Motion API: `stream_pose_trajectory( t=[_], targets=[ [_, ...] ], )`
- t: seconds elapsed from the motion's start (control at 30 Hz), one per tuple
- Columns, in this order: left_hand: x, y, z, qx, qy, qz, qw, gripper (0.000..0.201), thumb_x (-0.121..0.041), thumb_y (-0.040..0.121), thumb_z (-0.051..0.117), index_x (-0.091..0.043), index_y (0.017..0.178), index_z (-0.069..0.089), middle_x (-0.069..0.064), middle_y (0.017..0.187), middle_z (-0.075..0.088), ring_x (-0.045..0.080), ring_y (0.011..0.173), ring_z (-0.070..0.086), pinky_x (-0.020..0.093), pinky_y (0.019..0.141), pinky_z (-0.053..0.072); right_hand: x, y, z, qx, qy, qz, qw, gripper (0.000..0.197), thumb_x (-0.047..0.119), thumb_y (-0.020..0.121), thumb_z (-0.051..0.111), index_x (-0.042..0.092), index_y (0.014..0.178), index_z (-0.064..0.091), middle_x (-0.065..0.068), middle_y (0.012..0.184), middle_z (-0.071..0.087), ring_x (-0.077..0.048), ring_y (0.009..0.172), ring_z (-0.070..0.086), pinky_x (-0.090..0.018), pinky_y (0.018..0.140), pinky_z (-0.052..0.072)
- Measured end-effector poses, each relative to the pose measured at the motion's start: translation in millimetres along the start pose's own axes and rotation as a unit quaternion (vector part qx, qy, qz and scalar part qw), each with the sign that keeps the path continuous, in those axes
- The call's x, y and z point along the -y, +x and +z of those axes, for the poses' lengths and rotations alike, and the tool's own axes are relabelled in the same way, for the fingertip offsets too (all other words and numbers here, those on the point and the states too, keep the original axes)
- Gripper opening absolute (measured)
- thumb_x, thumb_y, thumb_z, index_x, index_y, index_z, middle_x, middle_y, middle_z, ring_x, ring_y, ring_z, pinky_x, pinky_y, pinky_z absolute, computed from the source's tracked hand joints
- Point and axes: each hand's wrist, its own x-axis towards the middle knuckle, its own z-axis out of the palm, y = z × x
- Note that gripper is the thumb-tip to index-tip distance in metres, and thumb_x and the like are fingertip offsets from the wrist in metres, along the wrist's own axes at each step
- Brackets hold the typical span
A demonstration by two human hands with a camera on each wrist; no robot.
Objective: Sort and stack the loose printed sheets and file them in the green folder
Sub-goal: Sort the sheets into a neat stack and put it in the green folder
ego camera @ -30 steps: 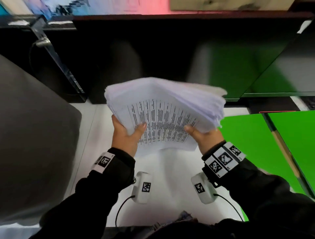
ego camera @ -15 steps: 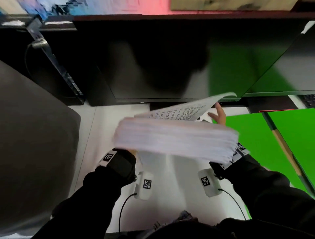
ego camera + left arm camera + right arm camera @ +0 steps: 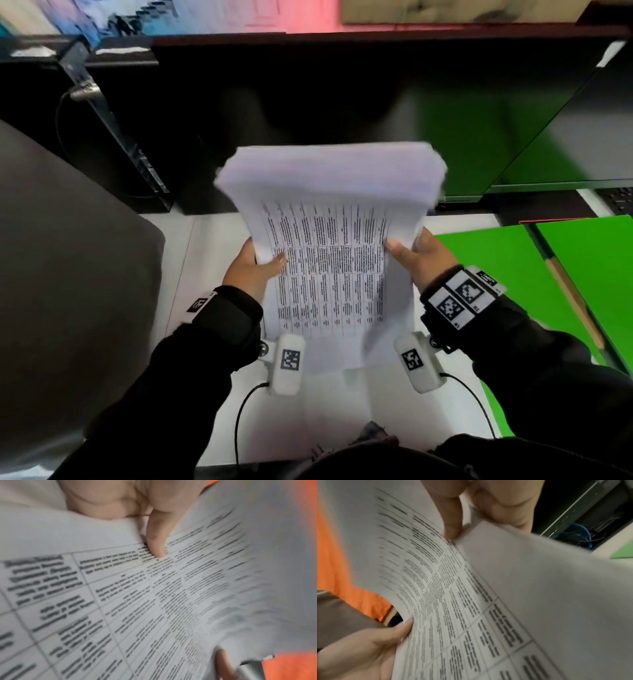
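A thick stack of printed sheets point(image 3: 329, 246) with dense tables of text is held upright above the white desk, its top edge curling away from me. My left hand point(image 3: 255, 265) grips the stack's left side, thumb point(image 3: 157, 545) pressed on the printed page point(image 3: 137, 601). My right hand point(image 3: 416, 255) grips the right side, thumb point(image 3: 452, 520) on the front sheet point(image 3: 445, 588). The open green folder point(image 3: 507, 274) lies flat on the desk to the right of the stack.
A dark monitor point(image 3: 308, 120) stands right behind the stack. A large grey rounded object point(image 3: 68, 274) fills the left side. A keyboard point(image 3: 616, 200) shows at the far right edge. The white desk point(image 3: 329, 404) lies below the stack.
The stack lay flat and edge-on half a second ago with one sheet lifting; now it is raised upright again with the printed page facing me and both thumbs on its front.
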Motion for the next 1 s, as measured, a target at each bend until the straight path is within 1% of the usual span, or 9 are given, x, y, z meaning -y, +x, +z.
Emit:
stream_pose_trajectory(
  t=[0.07,0.2,0.33,0.4,0.47,0.57,0.7,0.87,1.0],
  targets=[
    [6.1,-4.8,1.9,0.017,-0.016,0.000,1.000,0.041,-0.004,0.085,0.062,-0.021,0.120,0.051,0.001,0.118,0.061,0.017,0.112,0.057,0.033,0.106,0.037,-21.5,-3.5,-19.3,0.121,0.039,-0.031,0.991,0.039,0.015,0.091,0.054,0.012,0.130,0.047,0.000,0.118,0.062,-0.017,0.112,0.056,-0.039,0.105,0.040],
    [17.1,-11.1,3.4,-0.015,0.016,0.019,1.000,0.035,-0.007,0.083,0.065,-0.033,0.106,0.055,-0.003,0.113,0.064,0.019,0.111,0.058,0.041,0.106,0.039,-19.2,-9.2,-18.6,0.125,0.031,-0.068,0.989,0.044,0.022,0.090,0.057,0.015,0.132,0.046,0.001,0.119,0.062,-0.014,0.108,0.057,-0.033,0.098,0.042],
    [12.6,-18.6,0.0,-0.049,-0.089,0.032,0.994,0.037,0.004,0.086,0.058,-0.012,0.118,0.052,-0.002,0.105,0.062,0.014,0.102,0.060,0.027,0.098,0.046,-31.3,-13.6,-24.9,0.154,0.087,-0.041,0.983,0.034,0.013,0.081,0.067,0.009,0.114,0.061,0.004,0.089,0.071,0.001,0.073,0.066,-0.013,0.072,0.051],
    [11.8,-19.9,-5.8,-0.043,-0.175,0.022,0.983,0.039,0.008,0.087,0.053,-0.010,0.120,0.052,0.008,0.117,0.062,0.025,0.114,0.057,0.041,0.103,0.043,-40.3,-21.5,-29.5,0.170,0.105,0.008,0.980,0.024,0.011,0.078,0.070,0.004,0.101,0.065,0.006,0.068,0.072,0.000,0.057,0.066,-0.011,0.055,0.050],
    [12.2,-18.1,-14.9,-0.051,-0.225,0.000,0.973,0.034,0.006,0.087,0.054,-0.015,0.114,0.056,0.013,0.124,0.059,0.029,0.118,0.056,0.051,0.102,0.041,-52.1,-28.9,-33.9,0.172,0.147,0.056,0.972,0.024,0.013,0.075,0.072,0.002,0.096,0.067,0.002,0.068,0.074,-0.007,0.061,0.069,-0.015,0.057,0.053],
    [18.9,-13.0,-19.7,-0.064,-0.225,-0.022,0.972,0.023,-0.005,0.084,0.063,-0.024,0.097,0.063,0.008,0.114,0.065,0.029,0.114,0.059,0.055,0.099,0.043,-69.0,-34.8,-29.7,0.158,0.343,0.119,0.919,0.042,0.014,0.069,0.069,0.007,0.110,0.064,-0.009,0.095,0.074,-0.023,0.083,0.071,-0.037,0.073,0.059],
    [21.3,-23.2,-3.0,-0.052,-0.302,-0.044,0.951,0.024,-0.004,0.090,0.054,-0.026,0.096,0.062,0.008,0.115,0.064,0.032,0.116,0.057,0.057,0.096,0.044,-72.5,-40.8,-13.5,0.175,0.477,0.130,0.851,0.039,0.011,0.075,0.058,0.016,0.113,0.060,-0.002,0.097,0.074,-0.016,0.083,0.071,-0.035,0.072,0.059],
    [22.8,-36.7,10.0,0.001,-0.318,-0.042,0.947,0.028,-0.006,0.092,0.050,-0.019,0.115,0.058,0.006,0.117,0.066,0.024,0.107,0.063,0.048,0.091,0.051,-74.2,-30.0,-9.4,0.122,0.477,0.122,0.862,0.037,-0.003,0.087,0.050,0.015,0.119,0.056,-0.006,0.102,0.072,-0.022,0.086,0.071,-0.038,0.069,0.058],
    [25.8,-22.5,-28.3,-0.066,-0.278,-0.025,0.958,0.037,-0.014,0.086,0.060,-0.011,0.123,0.056,0.010,0.120,0.065,0.027,0.108,0.064,0.045,0.090,0.052,-72.9,-18.1,-36.6,0.121,0.415,0.048,0.900,0.035,-0.011,0.087,0.043,0.012,0.108,0.059,0.000,0.088,0.075,-0.017,0.079,0.072,-0.032,0.067,0.059]
  ],
)
